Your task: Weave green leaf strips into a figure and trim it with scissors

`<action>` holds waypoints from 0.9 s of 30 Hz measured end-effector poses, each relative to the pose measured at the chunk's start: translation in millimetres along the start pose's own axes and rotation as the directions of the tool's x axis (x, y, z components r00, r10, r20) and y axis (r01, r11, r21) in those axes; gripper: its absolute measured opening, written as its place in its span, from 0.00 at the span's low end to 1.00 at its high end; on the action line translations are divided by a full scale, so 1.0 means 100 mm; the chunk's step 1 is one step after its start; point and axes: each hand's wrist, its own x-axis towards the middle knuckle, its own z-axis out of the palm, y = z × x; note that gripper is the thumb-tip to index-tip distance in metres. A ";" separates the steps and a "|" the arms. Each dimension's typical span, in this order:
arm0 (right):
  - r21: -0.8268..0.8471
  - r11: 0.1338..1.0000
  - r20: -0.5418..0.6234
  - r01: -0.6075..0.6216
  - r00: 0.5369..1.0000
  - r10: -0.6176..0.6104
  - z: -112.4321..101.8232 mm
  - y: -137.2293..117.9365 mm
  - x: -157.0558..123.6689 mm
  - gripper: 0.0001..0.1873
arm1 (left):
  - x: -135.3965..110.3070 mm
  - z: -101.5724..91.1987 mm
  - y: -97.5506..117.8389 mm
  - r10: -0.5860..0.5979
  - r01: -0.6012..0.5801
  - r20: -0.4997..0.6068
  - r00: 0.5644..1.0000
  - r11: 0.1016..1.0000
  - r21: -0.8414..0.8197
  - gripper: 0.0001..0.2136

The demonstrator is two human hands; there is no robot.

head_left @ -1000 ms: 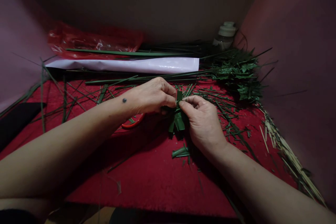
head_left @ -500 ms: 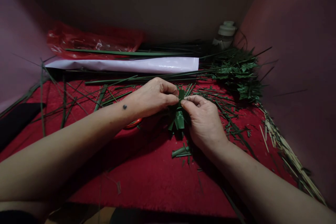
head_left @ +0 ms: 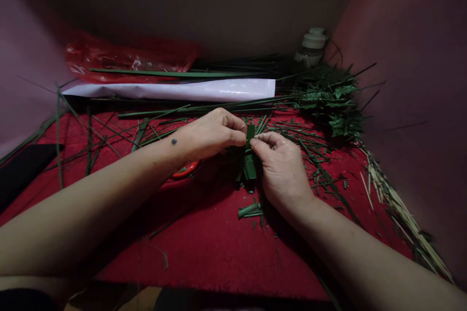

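Observation:
A small folded piece of green leaf strips (head_left: 250, 163) is held between my two hands above the red cloth (head_left: 211, 248). My left hand (head_left: 211, 133) pinches its upper end from the left with thumb and fingers closed. From the right, my right hand (head_left: 282, 167) pinches the same upper end, fingers curled round the strips. Loose ends of the strips hang down between the hands. A short cut leaf piece (head_left: 250, 211) lies on the cloth just below.
Red-handled scissors (head_left: 184, 170) lie partly under my left wrist. Long leaf strips (head_left: 204, 107), a white roll (head_left: 175, 90) and a red plastic bag (head_left: 127, 58) lie at the back. Folded leaf pieces (head_left: 335, 102), a white jar (head_left: 310, 48) and pale ribs (head_left: 397, 209) fill the right side.
Both hands keep their pinch on the leaf piece. The hanging strip ends have drawn closer together and the piece has shifted very slightly.

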 end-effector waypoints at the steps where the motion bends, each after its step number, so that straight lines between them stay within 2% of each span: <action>1: -0.003 1.000 -0.001 0.003 1.000 -0.003 0.00 0.00 0.00 0.06 | 0.00 0.00 0.00 -0.006 0.006 0.001 1.000 1.000 0.009 0.08; 11: -0.056 0.998 0.018 0.036 0.999 -0.035 -0.01 -0.02 -0.01 0.04 | 0.02 -0.01 -0.01 -0.042 0.043 -0.007 0.999 0.998 0.052 0.09; 19: 0.049 0.999 0.038 0.021 0.999 -0.023 -0.01 0.03 0.01 0.04 | 0.01 -0.02 -0.01 -0.030 0.030 -0.004 1.000 0.998 0.058 0.08; 27: 0.071 0.997 0.053 -0.033 0.998 0.029 -0.02 0.00 0.01 0.04 | -0.01 -0.02 0.01 -0.046 0.045 0.019 0.999 0.998 0.044 0.08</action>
